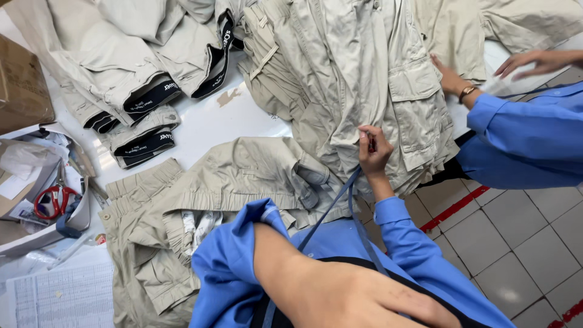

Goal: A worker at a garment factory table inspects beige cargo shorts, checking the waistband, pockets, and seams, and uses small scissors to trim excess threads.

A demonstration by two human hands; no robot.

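Trousers (364, 79) pinched by right hand (375, 152); left hand (364, 297) flat, empty, well below

Brown cardboard box (21, 85), far left.

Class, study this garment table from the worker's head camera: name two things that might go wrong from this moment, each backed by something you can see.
1. The stack of beige cargo trousers overhangs the white table edge; the right hand pinching the fabric might drag it onto the tiled floor.
2. The blue strap runs from that hand back across the body near the left hand; it could snag.
3. A co-worker's hands press the same pile, so pulls may clash.
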